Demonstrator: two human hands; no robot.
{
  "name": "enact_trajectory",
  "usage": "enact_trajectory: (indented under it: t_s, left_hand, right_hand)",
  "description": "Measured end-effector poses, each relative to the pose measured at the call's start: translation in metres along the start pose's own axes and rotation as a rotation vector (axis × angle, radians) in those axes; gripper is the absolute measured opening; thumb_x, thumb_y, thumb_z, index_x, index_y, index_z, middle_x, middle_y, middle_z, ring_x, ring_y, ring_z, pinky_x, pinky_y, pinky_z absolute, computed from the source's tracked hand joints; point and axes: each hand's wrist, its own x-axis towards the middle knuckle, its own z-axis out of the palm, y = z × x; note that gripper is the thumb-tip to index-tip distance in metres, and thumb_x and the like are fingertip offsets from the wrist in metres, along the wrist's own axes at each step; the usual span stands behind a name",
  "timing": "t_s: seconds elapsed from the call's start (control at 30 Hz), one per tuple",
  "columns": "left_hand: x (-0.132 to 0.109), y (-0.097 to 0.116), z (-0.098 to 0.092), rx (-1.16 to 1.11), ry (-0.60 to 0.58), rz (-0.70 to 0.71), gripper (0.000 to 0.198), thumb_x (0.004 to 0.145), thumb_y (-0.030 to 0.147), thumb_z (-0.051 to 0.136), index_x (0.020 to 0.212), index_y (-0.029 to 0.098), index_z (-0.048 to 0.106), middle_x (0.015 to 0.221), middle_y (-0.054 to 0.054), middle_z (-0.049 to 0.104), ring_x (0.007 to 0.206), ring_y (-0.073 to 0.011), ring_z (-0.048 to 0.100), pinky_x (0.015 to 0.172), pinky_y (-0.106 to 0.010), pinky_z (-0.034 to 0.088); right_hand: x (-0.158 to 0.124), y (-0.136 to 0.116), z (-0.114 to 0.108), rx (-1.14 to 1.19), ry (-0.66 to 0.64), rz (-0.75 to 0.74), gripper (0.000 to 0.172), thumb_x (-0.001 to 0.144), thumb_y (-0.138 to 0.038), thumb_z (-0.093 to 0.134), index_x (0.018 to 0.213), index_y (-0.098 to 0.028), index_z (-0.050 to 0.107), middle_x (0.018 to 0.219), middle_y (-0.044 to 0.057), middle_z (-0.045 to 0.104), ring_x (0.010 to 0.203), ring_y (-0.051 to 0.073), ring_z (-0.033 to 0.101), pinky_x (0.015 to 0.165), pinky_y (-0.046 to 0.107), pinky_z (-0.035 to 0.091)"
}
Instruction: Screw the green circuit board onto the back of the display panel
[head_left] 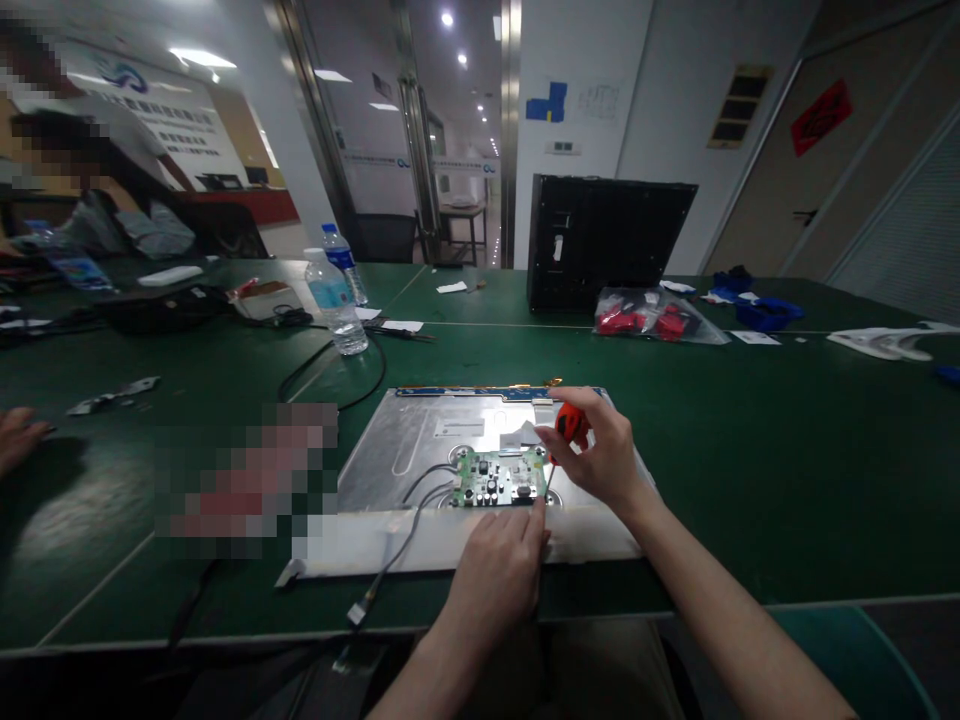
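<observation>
A silver display panel [409, 440] lies back-side up on the green table, with a thin blue circuit strip along its far edge. Near its middle sits a green circuit board [491, 470] with small components. My right hand [600, 450] grips a red and black screwdriver [571, 424], its shaft slanting down to the board's near right corner. My left hand [506, 550] rests on the panel's near white strip [360, 545], index finger stretched to that same corner and the other fingers bent. Grey cables [412, 535] run from the board's left side over the near edge.
Two water bottles [337, 305] stand beyond the panel. A black monitor housing [607, 245] stands behind a clear bag with red parts [652, 318]. Blue pieces [769, 312] lie at right. Another person's hand [22, 438] rests at the left edge. A blurred patch [255, 480] covers something left.
</observation>
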Motion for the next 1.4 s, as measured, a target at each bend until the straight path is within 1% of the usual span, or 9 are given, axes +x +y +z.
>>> enact_trajectory:
  t_s: [0.1,0.23,0.47,0.57,0.7,0.93,1.17,1.27,1.4]
  left_hand:
    - [0.0011,-0.0001,-0.0003,-0.001,-0.013,-0.004,0.034,0.093,0.012,0.04,0.123,0.006,0.055,0.089,-0.011,0.069,0.078,-0.0249,0.065,0.069,-0.038,0.053]
    - [0.002,0.0006,-0.0023,0.025,-0.057,-0.018,0.033,0.094,0.013,0.04,0.122,0.006,0.056,0.082,-0.01,0.068,0.075,-0.0239,0.064,0.068,-0.037,0.052]
    - [0.0014,0.0012,-0.0029,0.009,-0.033,-0.015,0.034,0.093,0.013,0.044,0.123,0.006,0.056,0.088,-0.011,0.069,0.077,-0.024,0.064,0.069,-0.037,0.053]
    - [0.002,0.0014,-0.0036,0.009,-0.035,-0.017,0.034,0.092,0.012,0.044,0.123,0.006,0.056,0.088,-0.011,0.069,0.077,-0.0239,0.065,0.068,-0.037,0.053]
    - [0.0024,0.0014,-0.004,0.011,-0.039,-0.016,0.034,0.092,0.011,0.043,0.123,0.005,0.056,0.084,-0.01,0.068,0.075,-0.0238,0.064,0.067,-0.037,0.053]
    - [0.0018,0.0,-0.0028,-0.001,-0.021,-0.012,0.034,0.093,0.012,0.043,0.123,0.006,0.056,0.085,-0.011,0.068,0.076,-0.0242,0.065,0.067,-0.038,0.053]
    - [0.0017,0.0012,-0.0042,0.006,-0.07,-0.017,0.034,0.093,0.012,0.042,0.123,0.005,0.056,0.084,-0.011,0.067,0.075,-0.0247,0.064,0.067,-0.038,0.053]
    - [0.0021,0.0015,-0.0057,0.006,-0.097,-0.028,0.034,0.094,0.013,0.043,0.124,0.006,0.056,0.084,-0.01,0.067,0.076,-0.0242,0.063,0.068,-0.037,0.052]
    - [0.0019,0.002,-0.0055,0.007,-0.108,-0.033,0.034,0.094,0.014,0.044,0.126,0.007,0.055,0.087,-0.01,0.067,0.078,-0.023,0.063,0.071,-0.036,0.052]
  right_hand:
    - [0.001,-0.0013,-0.0014,0.014,-0.018,-0.012,0.024,0.089,-0.032,0.057,0.111,-0.021,0.056,0.069,-0.003,0.055,0.05,0.009,0.044,0.047,0.021,0.038]
    - [0.001,-0.004,-0.0038,0.073,-0.065,0.019,0.032,0.093,-0.023,0.043,0.124,-0.02,0.052,0.081,0.001,0.063,0.058,0.011,0.054,0.054,0.022,0.045]
    - [0.0017,-0.0016,0.0005,0.0,0.017,-0.043,0.021,0.088,-0.03,0.062,0.106,-0.021,0.055,0.065,-0.006,0.051,0.047,0.007,0.041,0.045,0.019,0.038]
    - [0.0013,-0.0017,-0.0018,0.036,-0.027,-0.033,0.024,0.092,-0.031,0.053,0.113,-0.02,0.054,0.069,-0.004,0.055,0.051,0.009,0.046,0.049,0.02,0.041]
    - [0.0,-0.0029,-0.0043,0.071,-0.075,0.029,0.03,0.095,-0.022,0.039,0.122,-0.019,0.052,0.082,0.001,0.062,0.059,0.01,0.054,0.055,0.023,0.045]
    - [0.0015,-0.001,-0.0002,0.006,0.026,-0.035,0.02,0.087,-0.03,0.063,0.102,-0.021,0.055,0.068,-0.005,0.052,0.049,0.007,0.042,0.048,0.019,0.038]
    - [0.0009,-0.0044,-0.0049,0.076,-0.086,0.035,0.029,0.095,-0.024,0.04,0.121,-0.019,0.052,0.079,0.001,0.06,0.059,0.011,0.053,0.055,0.022,0.045]
    - [-0.0003,-0.0041,-0.0021,0.037,-0.047,0.029,0.026,0.093,-0.022,0.046,0.117,-0.02,0.053,0.076,-0.002,0.058,0.053,0.009,0.049,0.052,0.021,0.044]
    - [-0.0009,-0.0024,0.0022,-0.018,0.013,-0.012,0.019,0.089,-0.031,0.06,0.105,-0.022,0.054,0.066,-0.006,0.049,0.047,0.007,0.04,0.045,0.019,0.037]
